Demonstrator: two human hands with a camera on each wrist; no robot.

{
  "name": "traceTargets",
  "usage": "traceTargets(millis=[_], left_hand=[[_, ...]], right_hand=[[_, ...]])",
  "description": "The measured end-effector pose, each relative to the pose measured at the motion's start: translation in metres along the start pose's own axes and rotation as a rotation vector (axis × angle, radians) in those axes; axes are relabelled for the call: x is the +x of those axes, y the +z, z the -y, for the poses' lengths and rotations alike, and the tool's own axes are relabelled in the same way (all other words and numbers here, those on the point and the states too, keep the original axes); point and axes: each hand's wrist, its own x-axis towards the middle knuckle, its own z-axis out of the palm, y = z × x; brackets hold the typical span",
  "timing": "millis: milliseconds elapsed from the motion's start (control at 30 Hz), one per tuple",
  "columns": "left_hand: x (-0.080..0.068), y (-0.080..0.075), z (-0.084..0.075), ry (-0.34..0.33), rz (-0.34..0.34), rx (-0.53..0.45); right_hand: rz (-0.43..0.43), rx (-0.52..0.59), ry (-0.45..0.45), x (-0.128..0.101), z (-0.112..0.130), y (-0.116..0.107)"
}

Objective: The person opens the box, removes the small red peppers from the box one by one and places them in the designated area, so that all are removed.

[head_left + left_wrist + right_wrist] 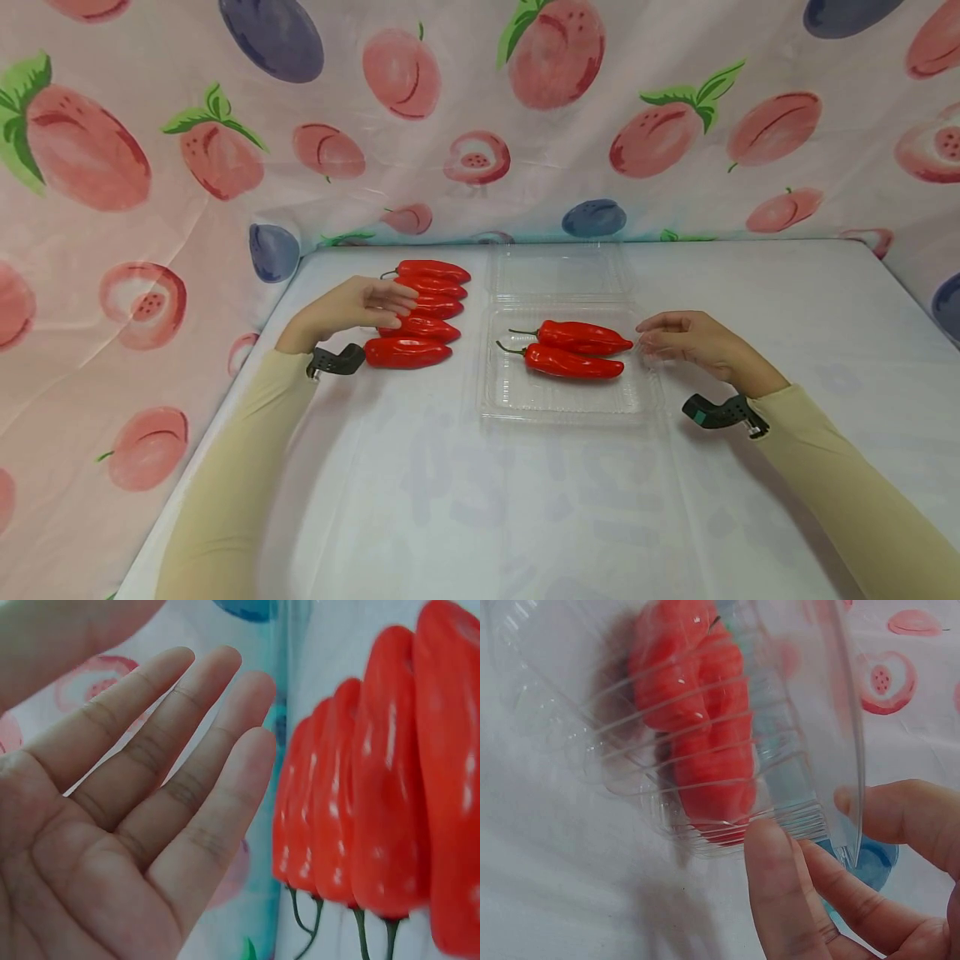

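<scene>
Several red chili peppers [408, 353] lie in a row on the left of the table. My left hand [372, 302] is over their stem ends, fingers extended and apart; its palm [97, 877] shows with nothing in it. In the middle stands a clear plastic clamshell box [558, 404] with two more red peppers [573, 362] side by side inside, green stems pointing left. At the box's right wall my right hand [693, 343] pinches the rim, thumb on one side and fingers on the other, as the right wrist view shows.
The box's hinged lid [558, 271] lies folded back toward the rear. White cloth [420, 500] covers the table. A fruit-print cloth [555, 142] hangs behind and along the sides. A dark wrist mount [723, 412] sits below the right wrist.
</scene>
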Motion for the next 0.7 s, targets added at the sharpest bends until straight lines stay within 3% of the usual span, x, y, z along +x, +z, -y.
traceTargets(millis=[467,700], left_hand=[[0.023,0.014,-0.035,0.085,0.052,-0.003],[0.037,0.026,-0.052,0.122,0.069,0.005]], right_hand=[[-0.007,0.013,0.0,-0.001,-0.001,-0.001],[0.03,0.036,-0.073,0.001,-0.005,-0.004]])
